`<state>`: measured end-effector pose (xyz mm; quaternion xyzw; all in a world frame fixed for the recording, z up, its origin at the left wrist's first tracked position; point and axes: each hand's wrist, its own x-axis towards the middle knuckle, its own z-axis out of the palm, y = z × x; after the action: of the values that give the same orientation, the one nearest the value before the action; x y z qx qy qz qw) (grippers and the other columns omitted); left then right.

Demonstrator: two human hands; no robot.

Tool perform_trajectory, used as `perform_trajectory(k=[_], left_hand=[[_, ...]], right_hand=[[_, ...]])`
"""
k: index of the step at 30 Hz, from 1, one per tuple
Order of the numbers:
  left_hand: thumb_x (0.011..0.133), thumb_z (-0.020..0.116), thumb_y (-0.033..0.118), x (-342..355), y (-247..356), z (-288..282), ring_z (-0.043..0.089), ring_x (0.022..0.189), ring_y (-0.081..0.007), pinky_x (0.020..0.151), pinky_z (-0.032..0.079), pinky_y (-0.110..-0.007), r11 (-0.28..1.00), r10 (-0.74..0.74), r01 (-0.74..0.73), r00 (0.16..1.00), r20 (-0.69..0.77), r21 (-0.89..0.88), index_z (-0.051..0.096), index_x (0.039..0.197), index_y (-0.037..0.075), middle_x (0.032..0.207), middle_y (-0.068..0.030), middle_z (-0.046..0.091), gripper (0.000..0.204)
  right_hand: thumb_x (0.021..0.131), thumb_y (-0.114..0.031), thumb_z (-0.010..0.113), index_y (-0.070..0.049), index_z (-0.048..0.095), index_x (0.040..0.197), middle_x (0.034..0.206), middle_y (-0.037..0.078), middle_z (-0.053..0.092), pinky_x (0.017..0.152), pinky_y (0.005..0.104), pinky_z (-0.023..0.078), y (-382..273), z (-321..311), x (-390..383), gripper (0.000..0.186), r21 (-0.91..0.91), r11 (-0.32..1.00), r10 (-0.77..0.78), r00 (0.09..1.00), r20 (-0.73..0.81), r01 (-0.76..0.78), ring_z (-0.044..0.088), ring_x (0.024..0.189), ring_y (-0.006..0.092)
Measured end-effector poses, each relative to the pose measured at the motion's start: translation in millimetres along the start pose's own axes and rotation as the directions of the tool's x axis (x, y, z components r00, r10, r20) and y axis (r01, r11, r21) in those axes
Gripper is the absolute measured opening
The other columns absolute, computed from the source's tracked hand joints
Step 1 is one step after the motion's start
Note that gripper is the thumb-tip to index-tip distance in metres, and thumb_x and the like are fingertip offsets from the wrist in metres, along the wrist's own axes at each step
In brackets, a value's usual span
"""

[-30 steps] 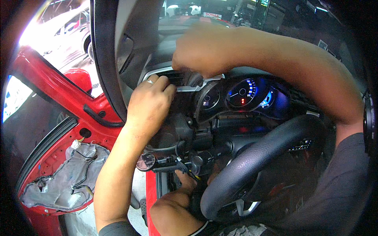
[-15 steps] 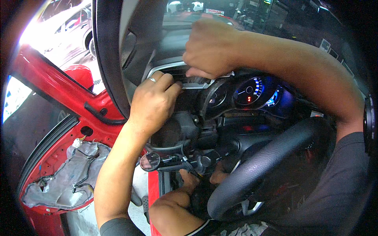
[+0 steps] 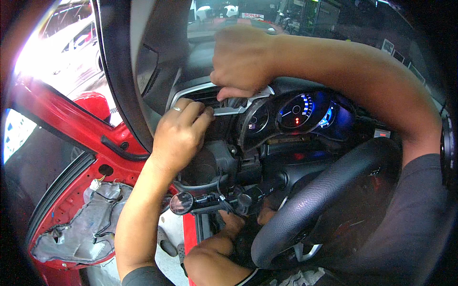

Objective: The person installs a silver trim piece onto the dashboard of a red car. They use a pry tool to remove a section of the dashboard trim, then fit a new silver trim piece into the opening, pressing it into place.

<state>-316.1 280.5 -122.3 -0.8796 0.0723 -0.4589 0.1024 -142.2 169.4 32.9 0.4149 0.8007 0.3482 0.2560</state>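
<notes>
My left hand, a ring on one finger, presses its fingertips on the silver trim of the side air vent in a black dashboard. From above, my right hand curls its fingers over the vent's top edge, thumb on the trim's right end. Both hands grip the vent panel between them. The vent's slats are mostly hidden by the fingers.
A lit blue instrument cluster sits right of the vent, the black steering wheel below it. Another hand reaches under the steering column by a stalk. The open red door shows bare metal and grey sheeting at left.
Both hands stay on the vent. The right hand has dropped lower onto its top edge, and the silver trim now stands further out from the dashboard.
</notes>
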Motion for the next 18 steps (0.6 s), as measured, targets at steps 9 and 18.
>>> perform_trajectory(k=[9, 18], left_hand=[[0.078, 0.067, 0.009, 0, 2, -3, 0.068, 0.100, -0.0310, 0.082, 0.059, -0.043, 0.997, 0.042, -0.043, 0.999, 0.009, 0.067, 0.073, 0.104, 0.001, 0.106, -0.0127, 0.070, 0.028], [0.074, 0.071, 0.005, -2, 1, -1, 0.068, 0.103, -0.0352, 0.083, 0.059, -0.045, 0.996, 0.054, -0.054, 0.998, -0.007, 0.076, 0.073, 0.112, 0.002, 0.111, -0.0143, 0.071, 0.038]], right_hand=[[0.092, -0.055, 0.065, -0.012, 0.074, 0.075, 0.064, 0.014, 0.069, 0.069, 0.0502, 0.055, 3, 1, -4, 0.048, -0.030, 0.999, -0.029, 0.999, -0.035, 0.028, 0.072, 0.069, 0.0380], [0.094, -0.054, 0.062, -0.010, 0.073, 0.076, 0.068, 0.013, 0.071, 0.076, 0.0504, 0.055, 7, 8, -2, 0.049, -0.018, 0.998, -0.061, 0.997, -0.037, 0.060, 0.073, 0.074, 0.0377]])
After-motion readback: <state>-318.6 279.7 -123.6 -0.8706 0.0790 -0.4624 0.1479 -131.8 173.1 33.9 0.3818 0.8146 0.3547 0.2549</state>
